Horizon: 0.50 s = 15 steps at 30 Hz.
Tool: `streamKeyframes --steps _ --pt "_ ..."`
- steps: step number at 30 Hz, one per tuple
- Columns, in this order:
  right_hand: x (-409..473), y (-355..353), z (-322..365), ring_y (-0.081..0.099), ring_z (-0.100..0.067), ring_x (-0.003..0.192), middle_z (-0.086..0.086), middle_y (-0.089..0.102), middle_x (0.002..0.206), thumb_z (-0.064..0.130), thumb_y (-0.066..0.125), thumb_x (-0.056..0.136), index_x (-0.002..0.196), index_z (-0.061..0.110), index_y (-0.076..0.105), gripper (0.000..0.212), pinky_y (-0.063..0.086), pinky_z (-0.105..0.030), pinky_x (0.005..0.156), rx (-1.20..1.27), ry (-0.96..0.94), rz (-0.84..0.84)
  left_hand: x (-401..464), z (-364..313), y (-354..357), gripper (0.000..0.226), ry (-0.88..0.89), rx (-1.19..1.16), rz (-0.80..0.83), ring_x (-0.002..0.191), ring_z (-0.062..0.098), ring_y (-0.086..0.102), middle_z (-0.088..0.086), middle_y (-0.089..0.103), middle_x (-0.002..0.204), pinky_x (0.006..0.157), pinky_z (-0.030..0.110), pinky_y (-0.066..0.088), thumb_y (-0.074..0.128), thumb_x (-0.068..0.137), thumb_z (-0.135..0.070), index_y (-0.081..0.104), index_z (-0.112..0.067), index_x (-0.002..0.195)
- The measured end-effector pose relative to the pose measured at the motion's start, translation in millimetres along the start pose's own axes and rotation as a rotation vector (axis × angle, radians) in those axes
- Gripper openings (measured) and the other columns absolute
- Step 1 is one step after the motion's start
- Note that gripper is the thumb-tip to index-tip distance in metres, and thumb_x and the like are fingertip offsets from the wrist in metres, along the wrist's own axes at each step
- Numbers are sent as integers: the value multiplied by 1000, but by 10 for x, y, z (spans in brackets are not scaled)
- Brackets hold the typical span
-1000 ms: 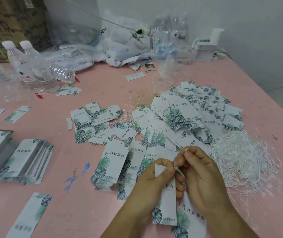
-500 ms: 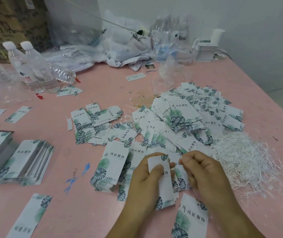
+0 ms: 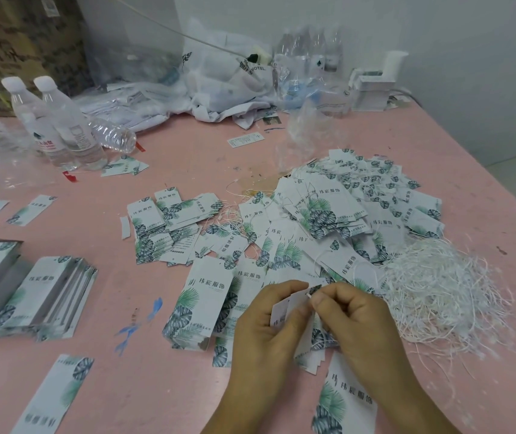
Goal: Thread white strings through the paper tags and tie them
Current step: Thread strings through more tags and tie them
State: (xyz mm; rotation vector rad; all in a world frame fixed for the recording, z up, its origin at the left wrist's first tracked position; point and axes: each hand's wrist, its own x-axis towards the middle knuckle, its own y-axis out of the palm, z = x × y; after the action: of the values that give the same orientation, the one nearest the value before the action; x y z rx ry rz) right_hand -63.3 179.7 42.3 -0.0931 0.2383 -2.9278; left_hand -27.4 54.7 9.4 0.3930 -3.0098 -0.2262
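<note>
Tags (image 3: 291,311), a small bundle, gripped in left hand (image 3: 263,333), fingers curled around lower part and thumb on the front face, just above pink table (image 3: 188,151). Right hand (image 3: 353,317) closed in a pinch on tip of white string (image 3: 308,295), now pressed directly at top corner of the bundle, where the hole should be. Half a second ago, bundle held flatter and lower, right hand apart from it to the side; one second ago, string tip lifted up and free. So, string brought to the hole: threading probably at its very start, knot not yet made. Hole itself too small to see, so cannot tell if tip already inside. Around the hands, more loose tags spread on table; to the right, a heap of white strings (image 3: 444,292); far left, neat stacks (image 3: 47,292) of tags.
</note>
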Motion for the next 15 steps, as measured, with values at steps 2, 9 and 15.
streamKeyframes --steps 2,9,15 --pt "2 -2 10 49 4 46 12 59 51 8 64 89 68 24 70 27 38 -7 48 -26 -4 5 5 11 -8 24 22 34 29 99 25 70 9 73 104 80 35 58 71 88 -14 73 -31 104" --pt "11 -50 -1 61 -21 58 -3 69 66 15 66 87 73 26 73 19 49 -23 54 -38 46 -11 24 -34 -22 27 -63 -65 122 100 21 71 6 74 107 79 29 56 69 80 -36 73 -28 105" --pt "33 -99 -9 58 -4 53 3 67 59 16 68 85 70 23 73 18 45 -12 51 -32 105 17 55 -17 -84 36 -262 -251 182 88 28 68 16 73 101 77 43 51 64 70 -35 72 -20 102"
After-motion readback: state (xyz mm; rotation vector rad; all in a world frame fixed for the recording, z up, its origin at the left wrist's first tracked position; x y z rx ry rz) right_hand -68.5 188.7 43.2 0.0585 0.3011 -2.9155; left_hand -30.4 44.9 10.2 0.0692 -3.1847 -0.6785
